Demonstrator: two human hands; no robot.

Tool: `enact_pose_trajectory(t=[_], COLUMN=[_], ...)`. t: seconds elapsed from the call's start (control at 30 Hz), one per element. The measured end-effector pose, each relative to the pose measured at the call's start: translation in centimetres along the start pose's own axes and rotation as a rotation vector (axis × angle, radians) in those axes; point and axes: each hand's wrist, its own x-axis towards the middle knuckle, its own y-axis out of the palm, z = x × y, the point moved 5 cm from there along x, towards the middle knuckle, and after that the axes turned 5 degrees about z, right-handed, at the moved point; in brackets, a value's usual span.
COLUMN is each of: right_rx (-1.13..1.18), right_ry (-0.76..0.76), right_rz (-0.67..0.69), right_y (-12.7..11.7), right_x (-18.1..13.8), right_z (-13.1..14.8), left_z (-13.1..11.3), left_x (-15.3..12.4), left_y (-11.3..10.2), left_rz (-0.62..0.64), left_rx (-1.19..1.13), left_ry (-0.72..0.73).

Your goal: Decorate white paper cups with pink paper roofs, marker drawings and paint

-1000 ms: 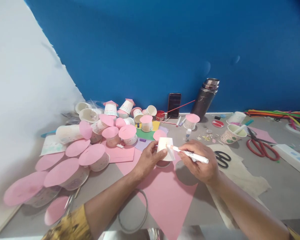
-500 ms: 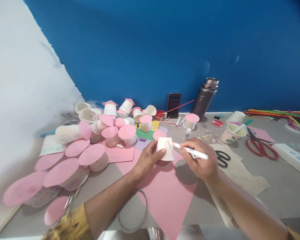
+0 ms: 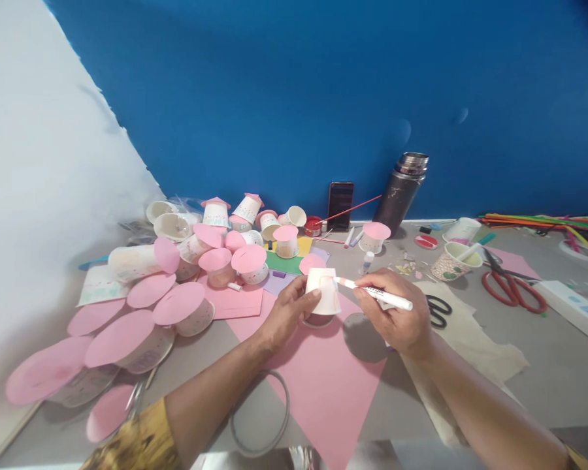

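Observation:
A white paper cup stands upside down near the middle, with faint pink-orange marks on its side. My left hand is closed around the cup's left side, the thumb on its front. Between the fingers of my right hand is a white marker, its tip at the cup's upper right side. Beneath the cup is another round shape, mostly hidden. A large pink paper sheet with a round hole cut in it lies under my hands.
Several cups with pink paper discs crowd the left side. A dark flask and a phone stand by the blue wall. To the right are red-handled scissors, a patterned cup, cloth and a power strip.
The marker and my right hand have shifted slightly right, and the cup has turned or tilted a little. More pink-orange marking shows on its right side.

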Motion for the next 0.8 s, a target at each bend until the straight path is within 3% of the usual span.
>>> enact_pose_trajectory(t=[0.4,0.8], right_rx=[0.076,0.142], right_ry=[-0.003,-0.089], right_rz=[0.021,0.02], right_y=[-0.2,0.4], right_x=[-0.1,-0.1], right_z=[0.2,0.9], left_z=[-0.2,-1.1], left_x=[0.0,-0.2], left_y=[0.0,0.2], left_rz=[-0.012,-0.012], left_rx=[-0.024,0.139], left_ry=[-0.013,0.037])
